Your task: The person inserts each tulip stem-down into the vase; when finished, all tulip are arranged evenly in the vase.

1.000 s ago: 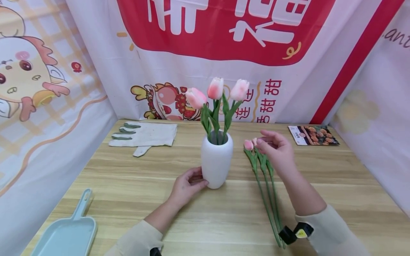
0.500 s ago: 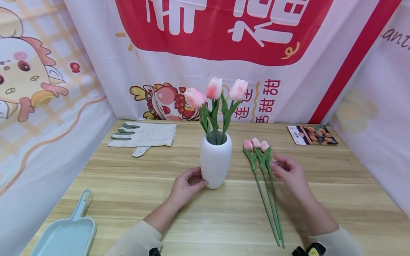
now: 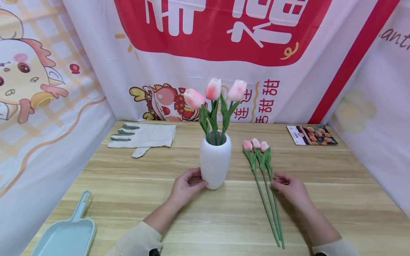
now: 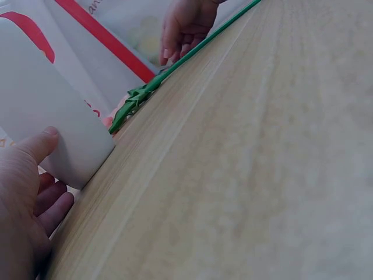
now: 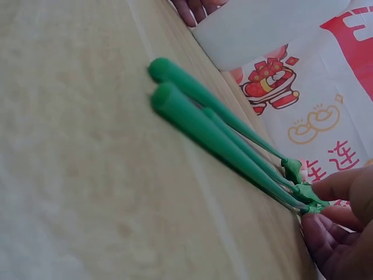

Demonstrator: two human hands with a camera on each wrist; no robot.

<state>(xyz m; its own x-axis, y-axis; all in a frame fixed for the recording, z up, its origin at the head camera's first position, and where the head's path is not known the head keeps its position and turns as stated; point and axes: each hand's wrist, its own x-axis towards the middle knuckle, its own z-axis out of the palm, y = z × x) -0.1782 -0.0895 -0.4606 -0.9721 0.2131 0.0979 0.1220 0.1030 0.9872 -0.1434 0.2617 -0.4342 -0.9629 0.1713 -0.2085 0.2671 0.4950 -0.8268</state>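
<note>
A white vase (image 3: 215, 161) stands upright, holding three pink artificial tulips (image 3: 213, 89). My left hand (image 3: 185, 188) grips the lower part of the vase from the left, thumb in front and fingers behind, as the left wrist view shows on the vase (image 4: 64, 111). To its right, three more tulips (image 3: 265, 192) lie side by side, blooms pointing away from me. My right hand (image 3: 293, 190) pinches the rightmost one by its stem, just below the leaves. In the right wrist view, thumb and fingers (image 5: 341, 184) close in around the green stem (image 5: 227, 146).
A pair of white and green gloves (image 3: 144, 135) lies at the back left. At the front left sits a light blue dustpan (image 3: 68, 234). A card with an orange flower picture (image 3: 312, 135) lies at the back right. Printed cloth (image 3: 205, 67) hangs behind the table.
My right hand has moved from the blooms down along the tulips' right side to the rightmost stem. The left hand has stayed on the vase.
</note>
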